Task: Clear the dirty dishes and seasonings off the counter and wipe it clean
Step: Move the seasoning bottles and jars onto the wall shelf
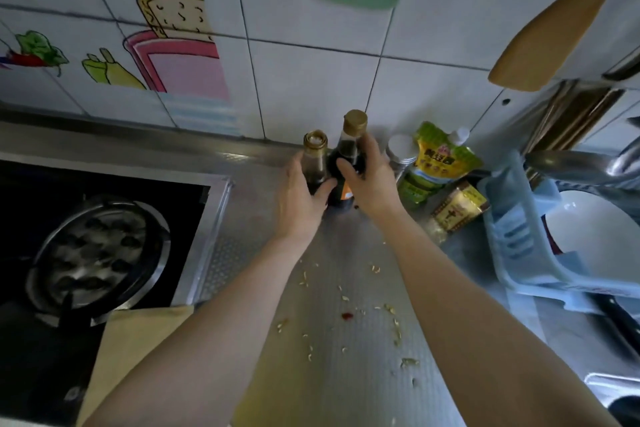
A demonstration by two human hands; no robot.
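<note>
Two dark bottles stood close together at the back of the worktop (346, 253), near the tiled wall. The left hand (299, 199) was closed around the short bottle (314, 163), with the thumb on its right side low on the body. The right hand (369, 180) was closed around the tall bottle (349, 156), the fingers across its shoulder just under the neck. The two bottles were touching or almost touching; I could not tell which.

Both looked like glass with dark sauce inside, so I judged them rather heavy, stiff and fragile, and perhaps slippery if sauce had run down the outside. The neck is too thin for a safe grip; the wide body below the shoulder seemed the better place to hold. The short bottle seemed to have no cap, so it would need to stay upright.

From the tall bottle, a small jar (401, 149) and a green pouch (443, 158) stood at about 3 o'clock, and a yellow packet (459, 206) at about 4 o'clock. Food scraps (391, 315) lay on the worktop at about 6 o'clock, between the forearms. The stove (100, 253) was at about 8 o'clock.
</note>
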